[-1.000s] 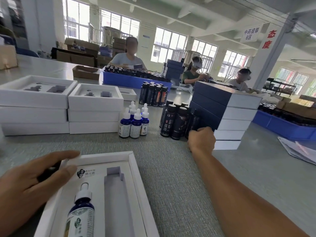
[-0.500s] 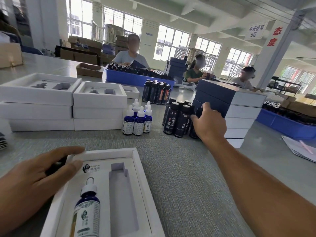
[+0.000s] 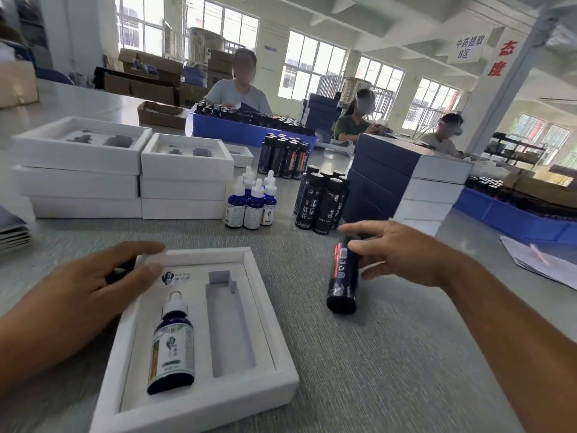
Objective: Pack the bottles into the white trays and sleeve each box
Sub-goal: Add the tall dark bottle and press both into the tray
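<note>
A person's right hand (image 3: 402,254) carries a dark bottle (image 3: 342,276) above the grey tabletop (image 3: 390,370), thumb and fingers pinched round its upper part in a narrow grip. The bottle hangs nearly upright, its long axis tipped slightly, cap end up under the fingers and base toward the camera, just right of the open white tray (image 3: 193,335). The left hand (image 3: 93,289) rests on the tray's far-left corner, fingers curled over a small dark object that cannot be made out. Inside the tray a blue dropper bottle (image 3: 173,342) lies flat in the left slot, white dropper pointing away from the camera, long axis running along the tray; the long right slot (image 3: 231,329) beside it holds nothing.

Farther back on the tabletop stand a cluster of blue dropper bottles (image 3: 253,200), a group of dark bottles (image 3: 321,203), stacked white boxes (image 3: 125,176) at left and a stack of navy-sleeved boxes (image 3: 402,182) at right. Blue bins (image 3: 249,132) of bottles sit beyond. Three other workers are seated across the bright, many-windowed workshop, cardboard cartons (image 3: 150,79) piled behind them.
</note>
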Motion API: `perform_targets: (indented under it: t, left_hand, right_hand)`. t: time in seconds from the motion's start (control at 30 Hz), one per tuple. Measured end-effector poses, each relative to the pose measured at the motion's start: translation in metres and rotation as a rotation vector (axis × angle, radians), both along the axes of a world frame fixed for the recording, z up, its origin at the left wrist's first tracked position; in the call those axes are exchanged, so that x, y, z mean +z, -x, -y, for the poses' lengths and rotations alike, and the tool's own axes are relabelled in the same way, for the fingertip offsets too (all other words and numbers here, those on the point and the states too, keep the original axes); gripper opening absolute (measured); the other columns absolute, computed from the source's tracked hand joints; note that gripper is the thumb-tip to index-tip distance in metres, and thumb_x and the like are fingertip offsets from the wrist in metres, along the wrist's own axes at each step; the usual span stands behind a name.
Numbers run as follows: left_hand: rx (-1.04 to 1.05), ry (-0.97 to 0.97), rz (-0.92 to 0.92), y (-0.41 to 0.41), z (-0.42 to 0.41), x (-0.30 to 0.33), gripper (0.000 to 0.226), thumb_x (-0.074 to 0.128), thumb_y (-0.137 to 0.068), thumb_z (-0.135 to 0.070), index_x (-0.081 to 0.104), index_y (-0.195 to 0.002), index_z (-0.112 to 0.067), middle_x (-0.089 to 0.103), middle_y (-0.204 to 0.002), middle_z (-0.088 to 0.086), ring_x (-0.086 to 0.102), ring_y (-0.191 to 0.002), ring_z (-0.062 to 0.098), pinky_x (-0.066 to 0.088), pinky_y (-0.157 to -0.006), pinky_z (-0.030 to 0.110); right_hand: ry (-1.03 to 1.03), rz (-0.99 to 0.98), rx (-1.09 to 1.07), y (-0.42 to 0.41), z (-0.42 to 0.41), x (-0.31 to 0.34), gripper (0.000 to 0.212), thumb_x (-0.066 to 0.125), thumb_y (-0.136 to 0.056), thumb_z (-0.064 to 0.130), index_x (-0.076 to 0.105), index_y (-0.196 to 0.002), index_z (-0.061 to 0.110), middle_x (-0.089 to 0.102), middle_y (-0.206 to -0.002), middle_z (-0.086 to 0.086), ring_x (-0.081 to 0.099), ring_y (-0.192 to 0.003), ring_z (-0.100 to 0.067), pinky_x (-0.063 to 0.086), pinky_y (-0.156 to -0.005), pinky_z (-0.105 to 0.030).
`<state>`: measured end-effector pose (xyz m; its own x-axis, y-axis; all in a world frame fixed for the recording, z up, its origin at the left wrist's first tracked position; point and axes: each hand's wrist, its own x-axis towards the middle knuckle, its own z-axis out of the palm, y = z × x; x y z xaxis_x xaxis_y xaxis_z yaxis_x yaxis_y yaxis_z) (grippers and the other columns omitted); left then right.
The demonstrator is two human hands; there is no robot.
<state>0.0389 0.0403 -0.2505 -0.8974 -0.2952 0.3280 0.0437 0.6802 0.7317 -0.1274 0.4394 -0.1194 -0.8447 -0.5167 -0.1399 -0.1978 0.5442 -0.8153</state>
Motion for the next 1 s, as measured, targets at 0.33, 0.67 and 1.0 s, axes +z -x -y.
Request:
perform_targets:
  t: [0.33, 0.67, 1.0]
  left_hand:
    - [0.016, 0.016, 0.009, -0.016, -0.025, 0.036, 0.06, 0.035, -0.065, -0.094, 0.052, -0.117, -0.069, 0.067, -0.104, -0.028, 0.065, -0.091, 0.003, 0.055, -0.085, 0.043]
    - [0.032, 0.008, 0.045, -0.018, -0.029, 0.041, 0.066, 0.032, -0.06, -0.099, 0.05, -0.116, -0.07, 0.064, -0.107, -0.03, 0.062, -0.092, 0.0, 0.052, -0.083, 0.039]
    - [0.053, 0.032, 0.048, -0.018, -0.024, 0.037, 0.064, 0.036, -0.068, -0.096, 0.051, -0.123, -0.065, 0.068, -0.111, -0.026, 0.068, -0.095, 0.011, 0.055, -0.089, 0.053]
  right_hand:
    - [-0.223, -0.333, -0.206, -0.047, 0.008, -0.016, 0.055, 0.057, -0.087, 0.062, 0.05, -0.132, 0.031, 0.06, -0.103, 0.007, 0.066, -0.088, -0.013, 0.057, -0.072, -0.03]
    - [-0.233, -0.374, -0.278, -0.074, -0.007, -0.029, 0.024, 0.062, -0.093, 0.031, 0.065, -0.117, 0.029, 0.069, -0.092, 0.007, 0.061, -0.074, -0.005, 0.042, -0.066, -0.025]
    - [-0.233, -0.424, -0.196, -0.083, -0.004, -0.036, 0.049, 0.066, -0.088, 0.048, 0.056, -0.134, 0.033, 0.067, -0.093, 0.015, 0.064, -0.079, -0.002, 0.043, -0.065, -0.017]
